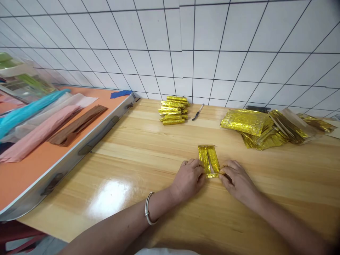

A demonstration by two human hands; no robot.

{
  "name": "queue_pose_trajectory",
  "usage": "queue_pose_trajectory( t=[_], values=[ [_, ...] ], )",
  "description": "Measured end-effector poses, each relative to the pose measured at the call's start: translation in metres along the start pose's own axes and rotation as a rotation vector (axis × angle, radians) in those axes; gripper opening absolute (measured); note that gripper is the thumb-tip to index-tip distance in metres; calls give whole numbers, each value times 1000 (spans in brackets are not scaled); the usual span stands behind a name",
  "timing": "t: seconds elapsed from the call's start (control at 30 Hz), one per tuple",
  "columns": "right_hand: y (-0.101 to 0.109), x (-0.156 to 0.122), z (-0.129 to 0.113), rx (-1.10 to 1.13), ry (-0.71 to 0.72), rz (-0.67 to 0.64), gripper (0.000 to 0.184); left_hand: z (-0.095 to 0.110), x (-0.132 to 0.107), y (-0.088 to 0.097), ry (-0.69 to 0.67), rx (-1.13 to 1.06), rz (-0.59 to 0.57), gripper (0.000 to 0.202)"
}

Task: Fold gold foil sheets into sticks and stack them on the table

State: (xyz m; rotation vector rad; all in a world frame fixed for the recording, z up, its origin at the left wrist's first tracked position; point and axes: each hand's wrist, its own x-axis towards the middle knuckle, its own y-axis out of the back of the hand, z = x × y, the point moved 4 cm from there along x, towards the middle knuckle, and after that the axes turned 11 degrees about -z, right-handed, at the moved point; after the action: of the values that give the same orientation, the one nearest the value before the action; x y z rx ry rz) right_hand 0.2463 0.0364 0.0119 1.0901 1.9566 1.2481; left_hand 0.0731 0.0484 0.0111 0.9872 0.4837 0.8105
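A piece of gold foil paper lies on the wooden table in front of me, its two long sides folded inward with a narrow pale gap between them. Its near edge is turned up into a small fold. My left hand pinches the left end of that fold, fingers curled. At the right end, my right hand grips the same fold between thumb and fingers. Beyond it, a stack of rolled gold foil paper sits near the wall. Flat gold foil sheets are heaped to the right.
A pen lies beside the rolls. On the left, an orange-topped surface with a metal edge holds folded blue, white, pink and brown paper. A white tiled wall bounds the table at the back.
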Motion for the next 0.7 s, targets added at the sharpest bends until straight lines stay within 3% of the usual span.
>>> queue_pose_trajectory(
  t=[0.23,0.7],
  values=[
    [2,5,-1,-62,-101,-46,11,1,2,0,37,43,7,7],
    [7,13,4,-38,-55,-88,12,0,6,-4,23,217,-22,15]
  ],
)
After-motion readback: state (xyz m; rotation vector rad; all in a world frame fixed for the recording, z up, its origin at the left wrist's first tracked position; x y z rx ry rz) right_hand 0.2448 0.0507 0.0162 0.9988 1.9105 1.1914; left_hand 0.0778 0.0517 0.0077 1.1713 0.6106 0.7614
